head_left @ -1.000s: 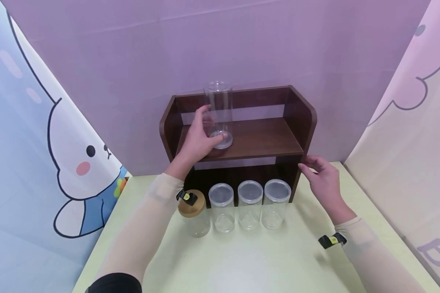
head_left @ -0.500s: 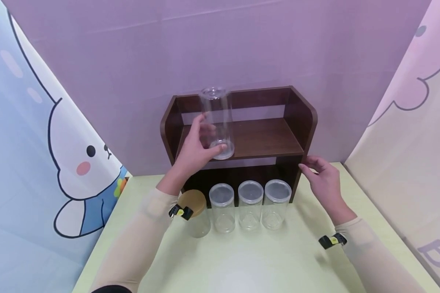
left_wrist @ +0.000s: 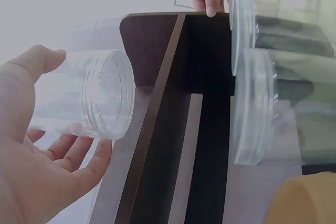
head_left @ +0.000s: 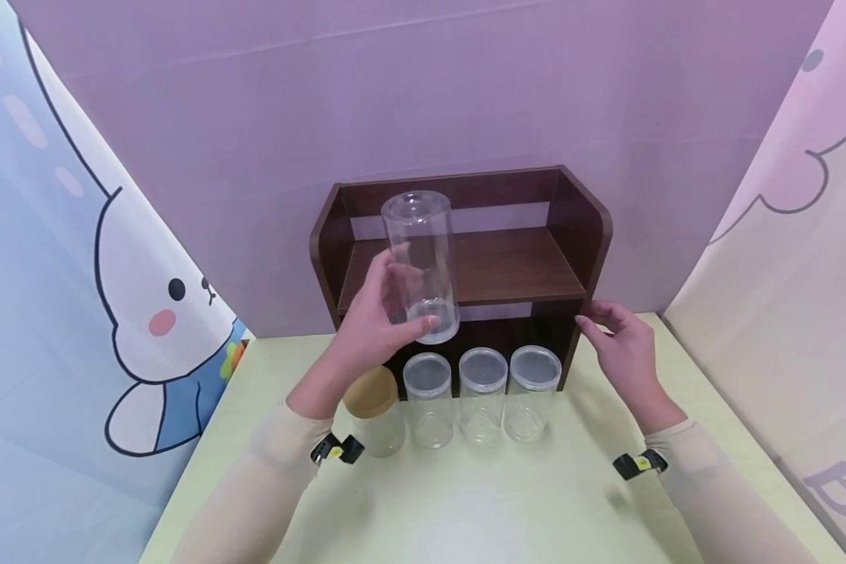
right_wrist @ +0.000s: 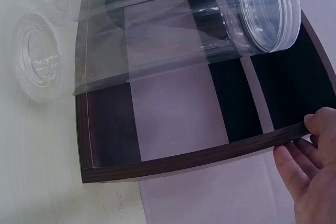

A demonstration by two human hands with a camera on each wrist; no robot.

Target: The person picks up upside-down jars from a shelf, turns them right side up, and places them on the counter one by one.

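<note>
My left hand grips a tall clear jar, thumb on the near side and fingers curled round behind. The jar hangs in front of the upper board of a dark brown wooden shelf. Its ridged lid end faces down, and I see nothing inside it. At the shelf's right side, my right hand pinches the edge of the side panel between thumb and fingers.
Three clear jars with clear lids stand in a row on the pale table, before the shelf's lower level. Left of them stands a jar with a tan lid, partly behind my left wrist. A purple cloth hangs behind.
My left hand has brought the clear jar down and toward me, from over the upper board to in front of it. The right hand stays on the side panel.
</note>
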